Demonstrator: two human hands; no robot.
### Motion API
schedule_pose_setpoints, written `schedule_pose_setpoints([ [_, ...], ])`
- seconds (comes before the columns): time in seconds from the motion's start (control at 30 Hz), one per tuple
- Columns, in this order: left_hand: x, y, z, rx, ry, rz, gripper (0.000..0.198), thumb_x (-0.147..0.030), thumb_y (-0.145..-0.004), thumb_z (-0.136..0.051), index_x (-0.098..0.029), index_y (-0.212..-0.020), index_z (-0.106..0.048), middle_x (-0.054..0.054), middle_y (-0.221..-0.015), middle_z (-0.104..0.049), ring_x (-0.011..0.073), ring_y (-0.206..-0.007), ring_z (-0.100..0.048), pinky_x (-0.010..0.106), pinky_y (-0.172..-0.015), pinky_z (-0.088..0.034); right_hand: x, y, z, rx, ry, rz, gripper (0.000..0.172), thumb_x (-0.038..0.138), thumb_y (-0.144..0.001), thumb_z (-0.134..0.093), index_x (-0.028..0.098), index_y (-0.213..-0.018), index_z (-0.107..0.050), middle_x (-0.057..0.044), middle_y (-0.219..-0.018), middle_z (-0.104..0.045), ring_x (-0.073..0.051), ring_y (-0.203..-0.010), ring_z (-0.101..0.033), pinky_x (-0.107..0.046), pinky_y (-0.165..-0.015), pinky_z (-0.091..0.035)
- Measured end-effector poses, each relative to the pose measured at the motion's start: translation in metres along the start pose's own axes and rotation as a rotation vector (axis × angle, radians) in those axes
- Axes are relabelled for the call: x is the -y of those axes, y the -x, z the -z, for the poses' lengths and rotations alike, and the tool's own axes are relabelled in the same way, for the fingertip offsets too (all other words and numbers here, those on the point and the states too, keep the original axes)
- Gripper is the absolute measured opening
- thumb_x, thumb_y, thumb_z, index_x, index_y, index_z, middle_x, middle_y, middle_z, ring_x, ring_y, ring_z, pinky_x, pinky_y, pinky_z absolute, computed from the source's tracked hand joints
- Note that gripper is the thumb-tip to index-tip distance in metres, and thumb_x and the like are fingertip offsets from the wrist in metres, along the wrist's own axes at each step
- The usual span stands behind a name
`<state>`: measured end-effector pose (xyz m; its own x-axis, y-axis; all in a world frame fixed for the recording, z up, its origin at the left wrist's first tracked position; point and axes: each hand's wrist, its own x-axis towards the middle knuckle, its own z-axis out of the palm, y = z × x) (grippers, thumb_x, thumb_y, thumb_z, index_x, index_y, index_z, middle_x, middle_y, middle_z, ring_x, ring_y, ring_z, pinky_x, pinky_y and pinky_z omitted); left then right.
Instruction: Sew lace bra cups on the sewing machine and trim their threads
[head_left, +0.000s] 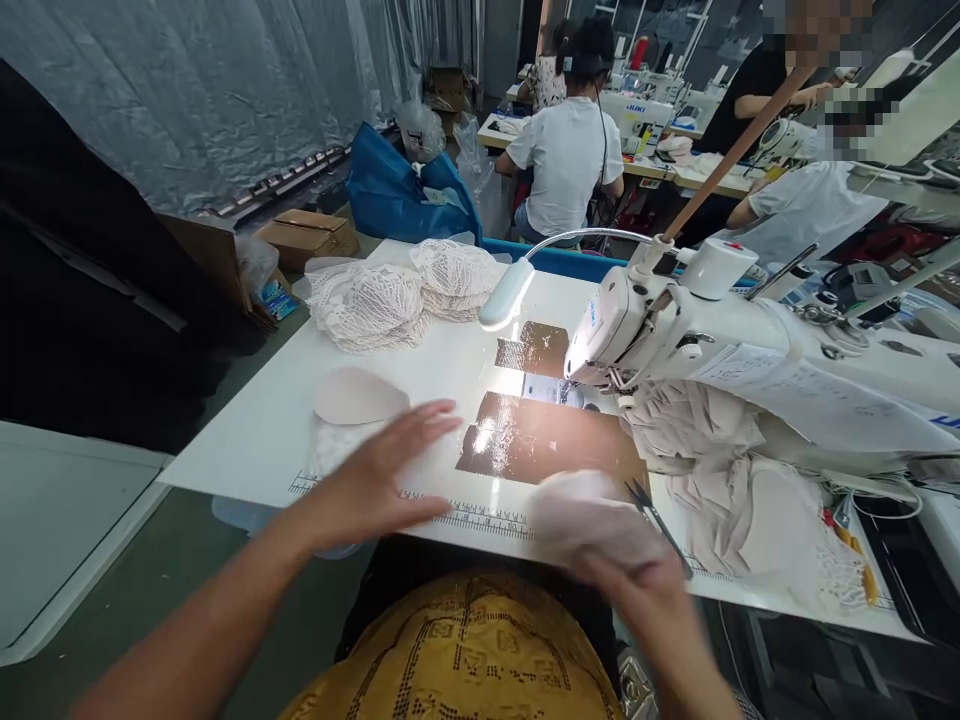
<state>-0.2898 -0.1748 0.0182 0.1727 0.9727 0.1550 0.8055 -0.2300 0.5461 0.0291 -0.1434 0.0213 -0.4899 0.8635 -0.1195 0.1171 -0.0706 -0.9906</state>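
Observation:
My left hand [382, 475] hovers above the white table with fingers spread and nothing in them. Just beyond it lies a pale beige cup-shaped fabric piece [358, 396] with white lace under its near side. My right hand [637, 585], smeared by motion, grips a pale fabric piece [589, 515] over the table's front edge. Beside that fabric a pair of dark thread snips [656, 520] rests on the table. The white sewing machine [622, 320] stands ahead, its needle area lit by a small lamp [508, 293].
Stacked white lace cups [375, 300] sit at the table's back left. Right of the needle are heaped beige fabric pieces [720, 490]. A printed ruler [480, 518] runs along the front edge. Behind the table are a blue bag [382, 195] and a seated person in white [566, 155].

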Motion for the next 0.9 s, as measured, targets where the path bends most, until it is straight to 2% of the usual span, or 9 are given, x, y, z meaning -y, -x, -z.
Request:
schedule_pose_setpoints([
  [0.07, -0.035, -0.013, -0.011, 0.260, 0.347, -0.133, 0.078, -0.038, -0.074, -0.076, -0.024, -0.143, -0.040, 0.009, -0.139, -0.052, 0.0277, -0.124, -0.052, 0.036, -0.103, -0.046, -0.007, -0.026, -0.024, 0.199, 0.002, 0.078, 0.012, 0.031, -0.081, -0.068, 0.022, -0.090, -0.067, -0.002, -0.083, -0.069, -0.020, -0.073, -0.063, -0.031, -0.068, -0.052],
  [0.17, -0.058, -0.029, -0.024, 0.431, 0.654, -0.105, 0.043, -0.024, -0.080, -0.068, -0.019, -0.121, -0.059, 0.003, -0.106, -0.069, 0.0198, -0.092, -0.066, 0.023, -0.080, -0.053, -0.004, -0.043, -0.034, 0.256, 0.096, 0.275, 0.007, 0.023, -0.080, -0.063, 0.024, -0.088, -0.063, 0.000, -0.083, -0.066, -0.018, -0.071, -0.061, -0.028, -0.064, -0.049],
  [0.23, -0.051, -0.032, -0.027, 0.359, 0.639, -0.020, 0.019, -0.021, -0.084, -0.060, -0.016, -0.102, -0.066, 0.002, -0.092, -0.070, 0.0173, -0.081, -0.065, 0.021, -0.070, -0.051, 0.000, -0.044, -0.023, 0.112, 0.251, 0.443, 0.011, 0.015, -0.077, -0.063, 0.024, -0.074, -0.057, 0.001, -0.076, -0.063, -0.016, -0.068, -0.060, -0.025, -0.059, -0.045],
  [0.33, -0.026, -0.027, -0.028, 0.033, 0.415, 0.161, 0.014, -0.020, -0.084, -0.056, -0.015, -0.091, -0.067, 0.004, -0.086, -0.068, 0.0178, -0.077, -0.062, 0.023, -0.064, -0.047, 0.001, -0.040, -0.001, -0.259, 0.480, 0.614, 0.020, 0.009, -0.072, -0.064, 0.025, -0.068, -0.052, 0.001, -0.074, -0.062, -0.017, -0.069, -0.059, -0.025, -0.057, -0.041],
  [0.43, -0.016, -0.021, -0.028, -0.097, 0.401, 0.271, 0.016, -0.024, -0.087, -0.052, -0.016, -0.087, -0.066, 0.002, -0.075, -0.065, 0.0147, -0.064, -0.057, 0.023, -0.055, -0.043, -0.004, -0.039, 0.008, -0.554, 0.537, 0.499, 0.011, 0.019, -0.076, -0.067, 0.026, -0.078, -0.059, -0.002, -0.080, -0.065, -0.020, -0.075, -0.060, -0.028, -0.062, -0.042],
  [0.57, -0.037, -0.020, -0.033, 0.277, 0.971, 0.042, 0.034, -0.040, -0.094, -0.047, -0.018, -0.115, -0.064, 0.009, -0.099, -0.069, 0.0203, -0.087, -0.065, 0.030, -0.073, -0.054, -0.014, -0.052, -0.006, -0.147, 0.232, 0.079, 0.018, 0.040, -0.083, -0.064, 0.023, -0.086, -0.068, -0.003, -0.079, -0.068, -0.020, -0.072, -0.061, -0.029, -0.064, -0.045],
  [0.67, -0.053, -0.021, -0.038, 0.415, 1.205, -0.083, 0.066, -0.050, -0.090, -0.055, -0.027, -0.148, -0.033, 0.015, -0.141, -0.048, 0.0295, -0.117, -0.058, 0.039, -0.088, -0.054, -0.023, -0.060, -0.019, 0.240, -0.166, -0.174, 0.028, 0.046, -0.081, -0.067, 0.021, -0.094, -0.071, -0.002, -0.084, -0.071, -0.019, -0.074, -0.063, -0.028, -0.066, -0.047],
  [0.77, -0.049, -0.022, -0.044, 0.250, 1.135, -0.057, 0.070, -0.050, -0.087, -0.060, -0.032, -0.148, -0.031, 0.014, -0.152, -0.034, 0.0280, -0.114, -0.058, 0.034, -0.079, -0.057, -0.030, -0.060, -0.025, 0.396, -0.407, -0.271, 0.031, 0.044, -0.076, -0.074, 0.020, -0.095, -0.072, -0.002, -0.083, -0.071, -0.016, -0.072, -0.062, -0.026, -0.068, -0.047],
  [0.9, -0.035, -0.020, -0.051, 0.103, 0.906, 0.125, 0.084, -0.039, -0.075, -0.076, -0.026, -0.146, -0.035, 0.013, -0.140, -0.048, 0.0285, -0.120, -0.053, 0.038, -0.091, -0.052, -0.033, -0.056, -0.026, 0.405, -0.546, -0.252, 0.032, 0.044, -0.072, -0.077, 0.019, -0.091, -0.072, -0.003, -0.080, -0.071, -0.016, -0.070, -0.062, -0.028, -0.068, -0.048],
])
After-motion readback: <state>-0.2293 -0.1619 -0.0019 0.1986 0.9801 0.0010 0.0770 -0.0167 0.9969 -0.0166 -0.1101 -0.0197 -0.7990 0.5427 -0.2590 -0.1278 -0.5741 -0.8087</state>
